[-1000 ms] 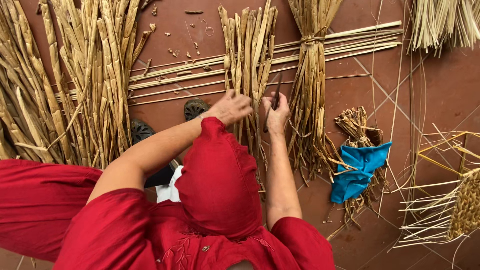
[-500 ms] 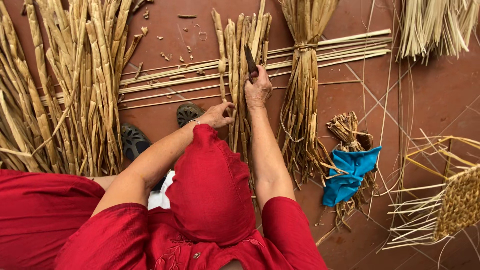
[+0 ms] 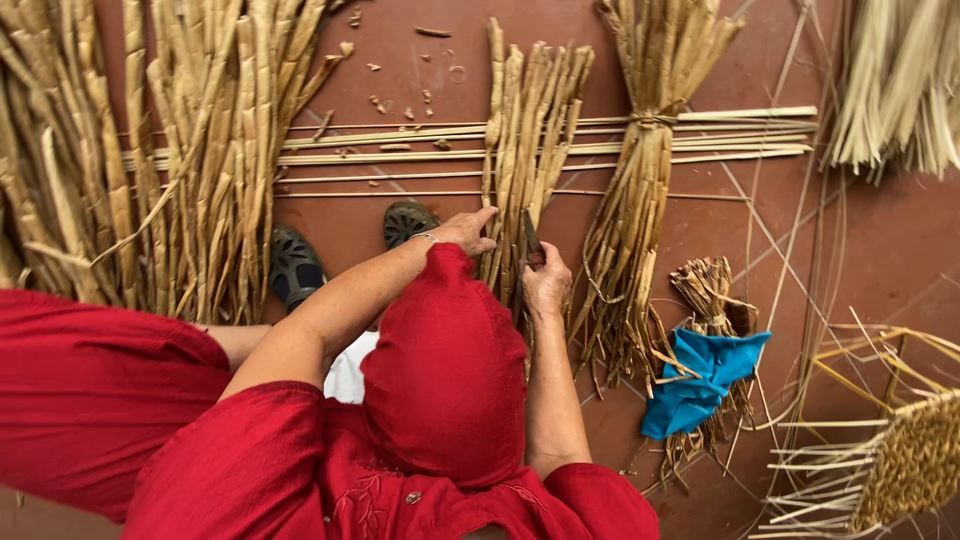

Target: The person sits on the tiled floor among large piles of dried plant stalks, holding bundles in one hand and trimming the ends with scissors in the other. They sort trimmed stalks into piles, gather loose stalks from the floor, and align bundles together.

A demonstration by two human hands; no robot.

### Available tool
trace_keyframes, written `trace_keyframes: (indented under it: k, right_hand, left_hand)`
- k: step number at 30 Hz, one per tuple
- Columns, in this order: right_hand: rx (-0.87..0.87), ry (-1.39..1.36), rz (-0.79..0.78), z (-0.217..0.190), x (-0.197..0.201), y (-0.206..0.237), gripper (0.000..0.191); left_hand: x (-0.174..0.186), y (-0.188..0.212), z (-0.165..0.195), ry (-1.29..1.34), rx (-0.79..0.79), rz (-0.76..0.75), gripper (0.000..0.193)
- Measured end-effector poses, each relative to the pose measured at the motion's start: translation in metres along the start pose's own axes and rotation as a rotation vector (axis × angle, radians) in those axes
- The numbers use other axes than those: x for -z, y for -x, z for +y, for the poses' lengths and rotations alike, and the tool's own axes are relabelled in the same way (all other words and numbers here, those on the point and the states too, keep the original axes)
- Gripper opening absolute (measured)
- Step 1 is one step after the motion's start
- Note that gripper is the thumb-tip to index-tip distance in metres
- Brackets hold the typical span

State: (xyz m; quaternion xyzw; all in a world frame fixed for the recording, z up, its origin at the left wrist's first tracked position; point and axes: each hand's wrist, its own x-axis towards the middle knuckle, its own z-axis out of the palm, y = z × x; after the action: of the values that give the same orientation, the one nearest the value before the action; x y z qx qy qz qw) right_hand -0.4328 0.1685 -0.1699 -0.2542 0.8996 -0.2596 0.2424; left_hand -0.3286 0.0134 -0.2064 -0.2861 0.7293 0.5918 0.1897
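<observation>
Right hand (image 3: 545, 285) clenches a dark knife (image 3: 529, 238); left hand (image 3: 468, 231) grasps the reed bundle (image 3: 525, 150) on the floor (image 3: 400, 60). Keep stalks steady, blade angled away from fingers.

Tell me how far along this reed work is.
Done: one reed bundle lies tied at its waist, and a partly woven mat sits at the right. In hand: the left hand steadies a loose sheaf while the right hand holds a dark blade against it. Left: the big untied pile and the mat's bare spokes.
</observation>
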Motion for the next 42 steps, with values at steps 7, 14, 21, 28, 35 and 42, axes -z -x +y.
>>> trace_keyframes:
  k: [7, 14, 21, 28, 35, 42]
  right_hand:
    - [0.050, 0.002, 0.073, -0.007, 0.002, 0.005, 0.043]
    - [0.002, -0.075, -0.027, -0.019, -0.004, 0.006, 0.039]
    - [0.008, -0.200, -0.064, -0.050, -0.032, 0.027, 0.043]
    - [0.034, -0.280, -0.112, -0.072, -0.034, 0.037, 0.036]
    - [0.038, -0.306, -0.145, -0.081, -0.024, 0.050, 0.032]
    - [0.145, -0.527, -0.148, -0.092, 0.001, 0.059, 0.030]
  left_hand:
    - [0.079, 0.062, -0.052, -0.131, -0.233, 0.806, 0.040]
    - [0.179, 0.145, -0.138, -0.472, 0.526, 1.291, 0.151]
    - [0.186, 0.169, -0.158, -0.196, 0.845, 1.058, 0.117]
    - [0.203, 0.197, -0.159, 0.034, 0.778, 1.035, 0.032]
    - [0.210, 0.261, -0.168, 0.488, 0.140, 1.151, 0.053]
    - [0.233, 0.328, -0.142, 0.134, 0.054, 1.242, 0.079]
